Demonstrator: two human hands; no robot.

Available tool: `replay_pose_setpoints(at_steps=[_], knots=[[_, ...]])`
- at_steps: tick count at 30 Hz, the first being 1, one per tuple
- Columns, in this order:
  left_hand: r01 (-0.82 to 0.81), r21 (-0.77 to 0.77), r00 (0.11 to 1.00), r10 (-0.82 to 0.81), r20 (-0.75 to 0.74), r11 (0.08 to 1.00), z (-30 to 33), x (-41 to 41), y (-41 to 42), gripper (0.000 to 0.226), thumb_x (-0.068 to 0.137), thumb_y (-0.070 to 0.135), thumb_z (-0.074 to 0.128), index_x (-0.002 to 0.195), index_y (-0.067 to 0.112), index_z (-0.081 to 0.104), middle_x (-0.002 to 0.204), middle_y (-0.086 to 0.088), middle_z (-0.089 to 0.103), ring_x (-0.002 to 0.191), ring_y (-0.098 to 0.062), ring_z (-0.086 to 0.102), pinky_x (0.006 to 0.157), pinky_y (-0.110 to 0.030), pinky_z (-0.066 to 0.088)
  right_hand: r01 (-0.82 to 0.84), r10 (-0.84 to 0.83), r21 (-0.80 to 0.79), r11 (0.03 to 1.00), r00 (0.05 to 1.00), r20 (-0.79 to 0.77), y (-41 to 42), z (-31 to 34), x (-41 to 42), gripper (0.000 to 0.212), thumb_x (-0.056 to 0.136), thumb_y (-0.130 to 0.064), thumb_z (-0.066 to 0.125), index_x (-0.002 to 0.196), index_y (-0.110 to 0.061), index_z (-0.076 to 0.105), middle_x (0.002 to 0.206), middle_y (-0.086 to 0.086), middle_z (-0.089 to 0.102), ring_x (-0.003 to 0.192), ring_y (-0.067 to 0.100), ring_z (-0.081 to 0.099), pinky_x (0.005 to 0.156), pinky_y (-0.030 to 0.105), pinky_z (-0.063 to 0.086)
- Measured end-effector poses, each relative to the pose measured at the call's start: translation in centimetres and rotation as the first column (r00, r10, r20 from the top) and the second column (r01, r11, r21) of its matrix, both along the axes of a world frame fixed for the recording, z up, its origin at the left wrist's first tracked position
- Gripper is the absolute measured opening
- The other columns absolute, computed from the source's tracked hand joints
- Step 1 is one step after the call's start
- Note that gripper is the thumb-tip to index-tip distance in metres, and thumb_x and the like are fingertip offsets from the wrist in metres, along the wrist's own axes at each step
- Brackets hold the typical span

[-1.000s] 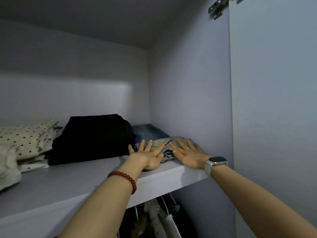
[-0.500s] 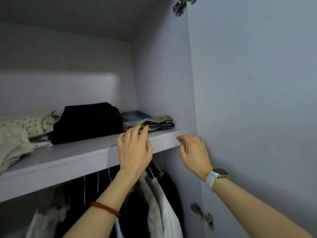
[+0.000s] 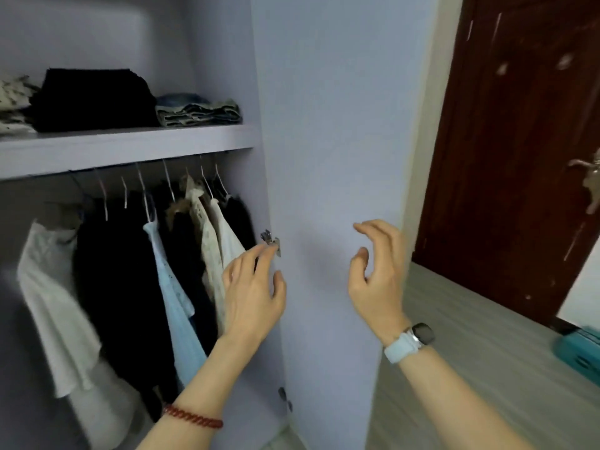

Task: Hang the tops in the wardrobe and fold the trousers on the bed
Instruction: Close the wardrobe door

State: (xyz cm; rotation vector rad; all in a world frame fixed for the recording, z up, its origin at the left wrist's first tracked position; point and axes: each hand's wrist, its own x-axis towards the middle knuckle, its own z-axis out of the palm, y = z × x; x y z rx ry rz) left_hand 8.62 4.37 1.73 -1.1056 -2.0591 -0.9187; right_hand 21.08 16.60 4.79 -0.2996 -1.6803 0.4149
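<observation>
Now | left hand (image 3: 251, 293), right hand (image 3: 378, 274): apart, fingers loose, holding nothing | wardrobe door (image 3: 328, 125): no legible writing

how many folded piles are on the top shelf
3 in a row on the shelf: a spotted pile at the left edge, cut off by the frame; a black pile in the middle; folded jeans on the right. More may lie out of view.

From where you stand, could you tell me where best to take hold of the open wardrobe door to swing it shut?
Probably the wardrobe door by its free vertical edge, from the right, where the right hand hovers empty. The hinge sits on the opposite edge near the left hand, so the free edge gives the most leverage.
</observation>
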Motion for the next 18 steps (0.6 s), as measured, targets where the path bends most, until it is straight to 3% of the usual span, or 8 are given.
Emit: replay_pose_setpoints(at_steps=[3, 5, 7, 11, 14, 16, 18], knots=[[0.009, -0.057, 0.996, -0.015, -0.090, 0.998, 1.4, 2.1, 0.5, 0.047, 0.081, 0.026, 0.039, 0.124, 0.013, 0.053, 0.124, -0.011, 0.057, 0.114, -0.018, 0.041, 0.097, -0.040, 0.037, 0.144, -0.132, -0.156, 0.977, 0.988, 0.082, 3.3, 0.4, 1.3, 0.053, 0.082, -0.006, 0.044, 0.134, 0.004, 0.040, 0.133, 0.021, 0.041, 0.123, 0.023, 0.034, 0.104, 0.014, 0.016], [0.003, -0.128, 0.989, -0.021, -0.143, 0.992, 2.6, 2.9, 0.6, 0.048, 0.080, 0.025, 0.037, 0.127, 0.015, 0.046, 0.128, -0.013, 0.054, 0.117, -0.021, 0.040, 0.097, -0.046, 0.039, 0.043, 0.044, -0.364, 0.930, 0.973, 0.227, 4.5, 0.8, 0.7, 0.065, 0.089, -0.006, 0.043, 0.145, 0.001, 0.014, 0.151, 0.018, 0.017, 0.140, 0.024, 0.017, 0.109, 0.017, 0.007], [-0.008, -0.176, 0.982, -0.026, -0.188, 0.984, 3.7, 3.1, 0.6, 0.050, 0.080, 0.024, 0.035, 0.129, 0.017, 0.040, 0.132, -0.015, 0.051, 0.120, -0.024, 0.038, 0.098, -0.049, 0.040, -0.026, 0.168, -0.491, 0.871, 0.954, 0.248, 5.2, 0.9, 0.0, 0.070, 0.090, -0.005, 0.044, 0.147, -0.002, 0.004, 0.154, 0.013, 0.009, 0.143, 0.025, 0.012, 0.112, 0.023, 0.010], [-0.050, -0.137, 0.955, 0.007, -0.297, 0.989, 6.3, 3.2, -0.7, 0.049, 0.083, 0.022, 0.038, 0.132, 0.017, 0.038, 0.136, -0.015, 0.048, 0.128, -0.026, 0.034, 0.099, -0.050, 0.038, -0.140, 0.229, -0.503, 0.853, 0.966, 0.120, 3.6, 0.0, 0.1, 0.064, 0.087, -0.009, 0.040, 0.147, -0.006, 0.017, 0.142, 0.009, 0.030, 0.132, 0.020, 0.033, 0.103, 0.020, 0.022], [-0.040, -0.095, 0.916, -0.001, -0.400, 0.995, 7.9, 2.9, -2.1, 0.049, 0.086, 0.023, 0.042, 0.134, 0.017, 0.038, 0.141, -0.015, 0.043, 0.133, -0.028, 0.029, 0.102, -0.049, 0.036, -0.297, 0.328, -0.349, 0.889, 0.944, 0.032, 0.5, -1.3, 0.1, 0.060, 0.079, -0.017, 0.036, 0.138, -0.007, 0.039, 0.116, -0.008, 0.045, 0.105, 0.006, 0.049, 0.091, 0.016, 0.037], [-0.053, -0.096, 0.873, -0.001, -0.488, 0.994, 8.8, 2.5, -3.5, 0.047, 0.089, 0.024, 0.041, 0.136, 0.017, 0.038, 0.145, -0.015, 0.039, 0.136, -0.031, 0.027, 0.104, -0.049, 0.032, -0.406, 0.428, -0.199, 0.892, 0.900, 0.080, -1.5, -1.8, -0.8, 0.055, 0.078, -0.017, 0.032, 0.131, -0.010, 0.049, 0.112, -0.013, 0.049, 0.097, 0.000, 0.052, 0.084, 0.017, 0.046], [-0.099, -0.139, 0.808, -0.002, -0.590, 0.985, 9.7, 1.6, -4.8, 0.046, 0.091, 0.025, 0.040, 0.137, 0.016, 0.040, 0.146, -0.014, 0.037, 0.137, -0.033, 0.026, 0.107, -0.050, 0.027, -0.499, 0.518, -0.142, 0.855, 0.833, 0.192, -3.2, -1.9, -2.4, 0.055, 0.079, -0.016, 0.031, 0.129, -0.010, 0.053, 0.123, -0.010, 0.051, 0.109, 0.003, 0.053, 0.088, 0.025, 0.050]])
